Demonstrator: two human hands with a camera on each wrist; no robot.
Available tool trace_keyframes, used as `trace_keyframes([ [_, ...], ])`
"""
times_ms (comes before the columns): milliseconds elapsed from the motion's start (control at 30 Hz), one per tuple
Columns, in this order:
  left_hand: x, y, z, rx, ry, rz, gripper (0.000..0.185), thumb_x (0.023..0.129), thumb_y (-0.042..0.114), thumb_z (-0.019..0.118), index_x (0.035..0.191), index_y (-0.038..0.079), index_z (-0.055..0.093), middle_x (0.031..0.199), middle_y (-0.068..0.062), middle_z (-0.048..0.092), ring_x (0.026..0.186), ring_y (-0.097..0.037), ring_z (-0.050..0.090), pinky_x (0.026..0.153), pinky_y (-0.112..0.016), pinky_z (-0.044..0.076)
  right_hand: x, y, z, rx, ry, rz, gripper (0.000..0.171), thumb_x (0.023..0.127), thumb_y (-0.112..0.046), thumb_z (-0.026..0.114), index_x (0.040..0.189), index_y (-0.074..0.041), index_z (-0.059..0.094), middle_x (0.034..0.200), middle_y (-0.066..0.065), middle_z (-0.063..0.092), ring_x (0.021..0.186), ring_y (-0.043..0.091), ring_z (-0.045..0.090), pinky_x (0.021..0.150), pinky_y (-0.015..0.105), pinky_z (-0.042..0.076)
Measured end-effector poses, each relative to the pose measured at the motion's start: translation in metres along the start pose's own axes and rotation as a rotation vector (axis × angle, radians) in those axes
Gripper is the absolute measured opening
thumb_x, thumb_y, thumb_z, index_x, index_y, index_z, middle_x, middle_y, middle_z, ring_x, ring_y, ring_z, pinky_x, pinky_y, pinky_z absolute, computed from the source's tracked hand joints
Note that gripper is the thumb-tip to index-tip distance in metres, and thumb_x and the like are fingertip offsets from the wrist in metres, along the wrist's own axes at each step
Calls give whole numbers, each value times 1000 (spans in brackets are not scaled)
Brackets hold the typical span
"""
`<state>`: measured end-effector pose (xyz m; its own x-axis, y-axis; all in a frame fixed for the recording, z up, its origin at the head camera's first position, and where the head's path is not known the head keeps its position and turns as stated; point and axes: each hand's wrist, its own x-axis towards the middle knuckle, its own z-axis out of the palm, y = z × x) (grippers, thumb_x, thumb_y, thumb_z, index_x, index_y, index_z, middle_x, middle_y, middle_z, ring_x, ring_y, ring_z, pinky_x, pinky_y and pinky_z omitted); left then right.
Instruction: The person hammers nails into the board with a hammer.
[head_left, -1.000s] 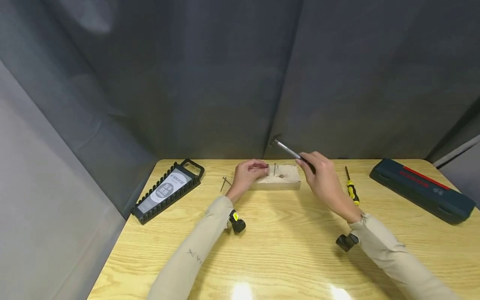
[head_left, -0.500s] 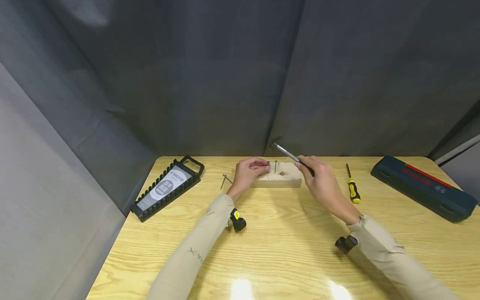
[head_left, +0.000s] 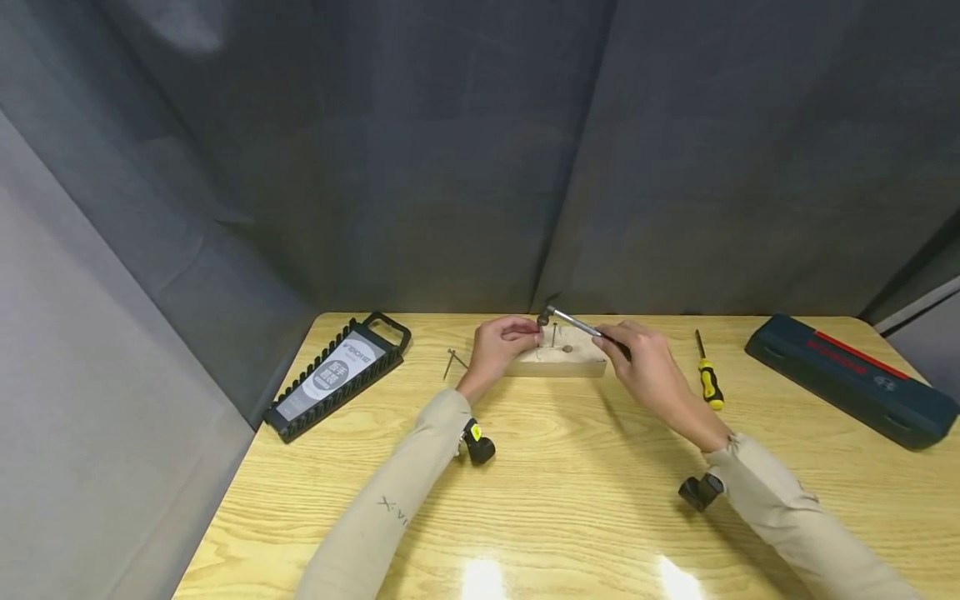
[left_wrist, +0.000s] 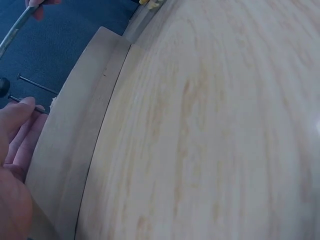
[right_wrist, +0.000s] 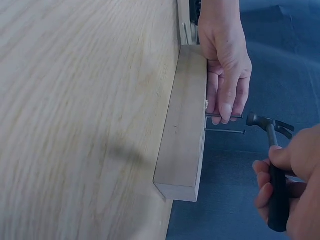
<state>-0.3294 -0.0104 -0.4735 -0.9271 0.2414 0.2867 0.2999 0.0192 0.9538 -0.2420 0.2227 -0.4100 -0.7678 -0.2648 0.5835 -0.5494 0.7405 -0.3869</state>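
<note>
My left hand (head_left: pixel 501 348) pinches a nail (right_wrist: pixel 235 116) between thumb and fingers, its point at the top face of a pale wooden block (head_left: pixel 577 367). Beside it a second nail (right_wrist: pixel 225 131) stands upright in the block by itself. My right hand (head_left: pixel 647 367) grips the dark handle of a claw hammer (right_wrist: pixel 272 126). In the right wrist view the hammer's striking face hangs just off the head of the pinched nail, with a small gap. A dark round spot (head_left: pixel 567 349) marks the block's top.
Loose nails (head_left: pixel 452 360) lie left of the block. Further left is a black wrench rack (head_left: pixel 333 375) with a printed label. A yellow and black screwdriver (head_left: pixel 709 383) and a dark blue case (head_left: pixel 851 379) with a red stripe lie to the right. A grey curtain (head_left: pixel 450 167) stands behind the table.
The hammer head has come down from above the block to close over the pinched nail. My left hand keeps its pinch on the nail in the same place.
</note>
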Motion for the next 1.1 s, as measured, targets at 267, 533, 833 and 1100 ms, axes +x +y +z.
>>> trace_keyframes([
  [267, 0, 1, 0, 25, 1, 2, 16, 90, 3, 82, 106, 0, 77, 106, -15, 80, 93, -21, 79, 82, -27, 64, 4, -1, -2, -21, -32, -6, 20, 98, -3, 72, 115, 6, 76, 80, 9, 65, 59, 11, 44, 49, 24, 35],
  [533, -1, 1, -1, 39, -12, 8, 16, 92, 6, 81, 107, 2, 78, 106, -13, 80, 91, -17, 78, 82, -27, 64, 23, -14, -18, -12, 43, -58, 16, 97, 0, 72, 111, 8, 76, 82, 13, 67, 61, 12, 45, 51, 21, 35],
  [833, -1, -1, -2, 35, -17, 20, 17, 92, 10, 82, 108, 4, 79, 107, -13, 80, 95, -24, 78, 82, -27, 64, 16, -12, -5, 8, 181, -80, 15, 97, 1, 72, 111, 8, 76, 81, 13, 64, 63, 11, 46, 52, 17, 34],
  [1100, 0, -2, -1, 53, -4, 37, 15, 92, 8, 81, 106, 3, 79, 104, -11, 80, 89, -13, 77, 80, -26, 64, 18, -13, -13, -51, 64, -51, 14, 98, 2, 70, 109, 10, 75, 76, 10, 61, 60, 14, 43, 50, 25, 35],
])
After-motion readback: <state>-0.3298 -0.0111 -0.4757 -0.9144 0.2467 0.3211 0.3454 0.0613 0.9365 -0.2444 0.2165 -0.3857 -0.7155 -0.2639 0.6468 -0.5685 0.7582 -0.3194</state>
